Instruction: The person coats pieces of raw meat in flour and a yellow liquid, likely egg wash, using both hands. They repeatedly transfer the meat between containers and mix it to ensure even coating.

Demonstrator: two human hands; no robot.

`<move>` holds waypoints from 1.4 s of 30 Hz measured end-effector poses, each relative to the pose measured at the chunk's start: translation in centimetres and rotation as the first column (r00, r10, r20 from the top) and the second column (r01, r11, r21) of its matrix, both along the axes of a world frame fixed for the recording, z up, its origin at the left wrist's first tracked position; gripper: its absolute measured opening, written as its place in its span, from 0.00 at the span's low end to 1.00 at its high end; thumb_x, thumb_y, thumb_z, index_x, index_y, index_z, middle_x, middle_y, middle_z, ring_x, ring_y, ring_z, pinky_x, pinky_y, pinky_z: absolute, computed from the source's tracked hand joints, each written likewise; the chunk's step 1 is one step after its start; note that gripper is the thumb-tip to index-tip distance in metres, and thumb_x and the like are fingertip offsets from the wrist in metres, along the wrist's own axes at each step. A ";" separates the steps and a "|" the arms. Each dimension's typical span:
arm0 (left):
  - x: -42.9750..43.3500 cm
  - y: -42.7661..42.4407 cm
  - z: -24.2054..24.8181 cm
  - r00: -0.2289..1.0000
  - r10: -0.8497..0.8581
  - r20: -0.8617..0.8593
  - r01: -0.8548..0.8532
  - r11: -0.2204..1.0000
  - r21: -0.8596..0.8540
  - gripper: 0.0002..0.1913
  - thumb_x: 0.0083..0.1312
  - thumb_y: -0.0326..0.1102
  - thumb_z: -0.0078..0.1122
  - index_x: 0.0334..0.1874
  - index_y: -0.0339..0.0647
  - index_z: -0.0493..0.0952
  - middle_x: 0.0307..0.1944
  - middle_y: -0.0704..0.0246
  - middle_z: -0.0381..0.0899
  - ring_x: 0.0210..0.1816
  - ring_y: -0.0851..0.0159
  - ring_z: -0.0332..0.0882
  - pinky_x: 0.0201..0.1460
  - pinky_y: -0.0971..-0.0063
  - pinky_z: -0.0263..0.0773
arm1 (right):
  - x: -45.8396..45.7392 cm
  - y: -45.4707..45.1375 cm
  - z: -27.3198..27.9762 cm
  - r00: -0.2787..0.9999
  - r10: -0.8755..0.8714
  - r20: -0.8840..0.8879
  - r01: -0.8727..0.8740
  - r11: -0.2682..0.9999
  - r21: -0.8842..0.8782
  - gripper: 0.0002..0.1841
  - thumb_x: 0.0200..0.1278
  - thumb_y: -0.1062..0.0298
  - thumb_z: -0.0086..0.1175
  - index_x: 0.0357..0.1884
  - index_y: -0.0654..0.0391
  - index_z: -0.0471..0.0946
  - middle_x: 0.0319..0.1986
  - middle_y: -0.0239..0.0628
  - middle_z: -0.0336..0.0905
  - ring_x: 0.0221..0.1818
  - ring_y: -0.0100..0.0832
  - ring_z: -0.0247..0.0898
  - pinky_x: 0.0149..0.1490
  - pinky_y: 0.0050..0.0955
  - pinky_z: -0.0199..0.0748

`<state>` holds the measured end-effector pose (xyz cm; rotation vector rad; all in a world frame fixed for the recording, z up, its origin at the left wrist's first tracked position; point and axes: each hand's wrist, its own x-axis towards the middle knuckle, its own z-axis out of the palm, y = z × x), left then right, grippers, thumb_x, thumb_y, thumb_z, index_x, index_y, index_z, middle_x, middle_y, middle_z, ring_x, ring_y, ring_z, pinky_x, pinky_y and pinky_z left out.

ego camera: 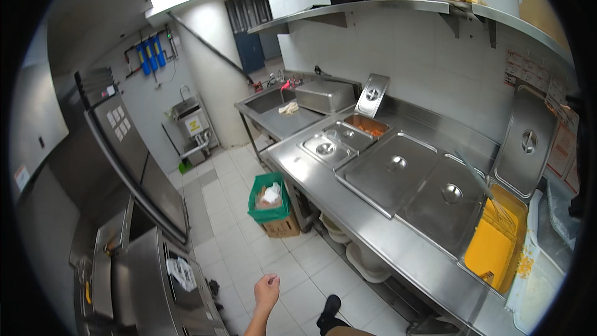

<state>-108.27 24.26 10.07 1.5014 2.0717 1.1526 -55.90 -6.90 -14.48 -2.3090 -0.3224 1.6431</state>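
Note:
My left hand hangs over the tiled floor at the lower middle, fingers curled, with nothing visible in it. My right hand is out of view. Beyond the left hand stands a cardboard box lined with a green bag, with crumpled white and brownish waste inside. At right a steel counter holds lidded food pans. An open pan holds orange food; another holds yellow batter with a wire whisk standing in it.
A steel sink table with a cloth lies past the counter. A steel fridge and a steel cabinet stand at left. My dark shoe is on the floor. Tubs sit under the counter; a shelf runs above.

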 end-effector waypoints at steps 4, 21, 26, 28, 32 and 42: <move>-4.9 11.6 1.2 1.000 -0.013 0.020 0.014 0.999 -0.051 0.09 0.61 0.34 0.64 0.39 0.36 0.82 0.31 0.59 0.85 0.33 0.63 0.83 0.41 0.71 0.76 | -5.4 11.4 -4.0 0.998 -0.049 -0.044 0.051 0.997 0.061 0.23 0.65 0.45 0.54 0.49 0.56 0.76 0.40 0.40 0.80 0.33 0.40 0.78 0.33 0.45 0.74; 18.0 79.9 10.7 0.790 -0.590 0.168 0.515 0.787 0.340 0.11 0.62 0.33 0.62 0.43 0.35 0.80 0.30 0.62 0.83 0.32 0.63 0.81 0.40 0.69 0.75 | -22.6 28.3 10.4 0.456 -0.885 0.094 0.854 0.464 0.235 0.13 0.69 0.57 0.53 0.39 0.58 0.76 0.26 0.35 0.76 0.24 0.35 0.75 0.23 0.32 0.69; 31.2 96.8 10.7 0.731 -0.680 0.054 0.639 0.710 0.295 0.11 0.63 0.34 0.60 0.45 0.36 0.80 0.37 0.57 0.85 0.42 0.50 0.83 0.49 0.60 0.76 | -32.0 34.8 16.8 0.260 -0.948 0.184 0.950 0.286 0.129 0.13 0.69 0.57 0.53 0.38 0.58 0.76 0.25 0.36 0.76 0.24 0.35 0.75 0.23 0.32 0.69; 36.0 102.0 10.1 0.721 -0.692 -0.043 0.685 0.702 0.194 0.12 0.64 0.33 0.58 0.48 0.36 0.79 0.43 0.54 0.83 0.48 0.48 0.81 0.53 0.57 0.74 | -34.2 37.8 18.4 0.206 -0.956 0.210 0.967 0.232 0.107 0.13 0.69 0.57 0.53 0.38 0.58 0.76 0.25 0.36 0.76 0.24 0.35 0.75 0.23 0.32 0.69; 43.6 109.7 8.3 0.674 -0.694 -0.256 0.726 0.685 0.054 0.18 0.64 0.30 0.56 0.55 0.33 0.73 0.55 0.47 0.75 0.58 0.44 0.73 0.62 0.53 0.68 | -37.2 42.5 20.3 0.116 -0.957 0.266 0.986 0.142 0.083 0.13 0.68 0.57 0.54 0.37 0.59 0.77 0.24 0.36 0.76 0.23 0.35 0.75 0.23 0.33 0.70; 46.5 110.7 12.6 0.370 -0.835 -0.407 0.921 0.387 0.042 0.15 0.58 0.29 0.57 0.48 0.38 0.75 0.44 0.50 0.81 0.48 0.42 0.78 0.53 0.53 0.73 | -44.6 46.6 22.3 -0.011 -0.945 0.328 0.999 0.002 0.042 0.14 0.68 0.57 0.54 0.36 0.60 0.77 0.23 0.36 0.76 0.22 0.34 0.75 0.23 0.34 0.70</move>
